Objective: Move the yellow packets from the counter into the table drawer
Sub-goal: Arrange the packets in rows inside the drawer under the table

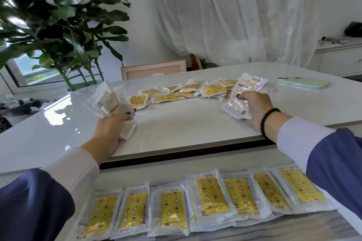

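Several yellow packets (170, 96) lie in a curved heap across the far middle of the white counter (186, 129). My left hand (110, 129) grips a fanned bunch of packets (109, 101), their pale backs towards me. My right hand (256, 107) holds another bunch of packets (242, 96) upright, backs showing, next to the heap's right end. Below the counter's front edge, the open drawer (156, 174) holds a row of several yellow packets (211, 199) laid face up side by side.
A pale green phone (303, 82) lies on the counter at the far right. A large leafy plant (58, 15) stands at the back left, and a framed panel (153, 69) leans behind the counter. White curtains hang behind; a sideboard (340, 58) is at the right.
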`<state>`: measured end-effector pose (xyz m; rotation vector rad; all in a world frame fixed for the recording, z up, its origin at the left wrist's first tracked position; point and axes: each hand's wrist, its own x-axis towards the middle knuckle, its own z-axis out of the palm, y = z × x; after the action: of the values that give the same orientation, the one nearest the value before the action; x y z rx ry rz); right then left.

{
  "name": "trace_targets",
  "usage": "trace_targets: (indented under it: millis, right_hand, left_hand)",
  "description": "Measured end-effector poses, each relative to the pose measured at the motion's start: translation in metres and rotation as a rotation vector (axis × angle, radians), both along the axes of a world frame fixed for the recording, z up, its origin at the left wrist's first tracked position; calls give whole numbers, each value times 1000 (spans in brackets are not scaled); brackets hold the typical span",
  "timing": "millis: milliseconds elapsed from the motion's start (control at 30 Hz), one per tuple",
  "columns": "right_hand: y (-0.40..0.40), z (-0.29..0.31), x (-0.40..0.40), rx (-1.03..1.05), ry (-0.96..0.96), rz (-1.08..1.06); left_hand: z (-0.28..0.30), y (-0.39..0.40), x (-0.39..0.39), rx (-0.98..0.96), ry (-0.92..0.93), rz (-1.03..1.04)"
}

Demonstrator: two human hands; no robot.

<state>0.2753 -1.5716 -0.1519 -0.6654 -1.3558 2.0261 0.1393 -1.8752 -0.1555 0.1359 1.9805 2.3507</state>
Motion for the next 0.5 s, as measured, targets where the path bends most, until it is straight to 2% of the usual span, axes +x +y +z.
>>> trace_targets:
  millis: [133, 300, 400, 500]
  right_hand:
    - [-5, 3, 1, 25, 74, 46]
    - [-9, 0, 2, 476, 43, 95]
    - [-12, -5, 2, 731, -40, 136]
    - [-16, -7, 0, 800, -117, 168]
  left_hand:
    - [2, 1, 2, 13, -34, 8]
    - [5, 0, 8, 9, -32, 7]
    - [5, 1, 15, -190, 52, -62]
    - [5, 4, 27, -361, 189, -174]
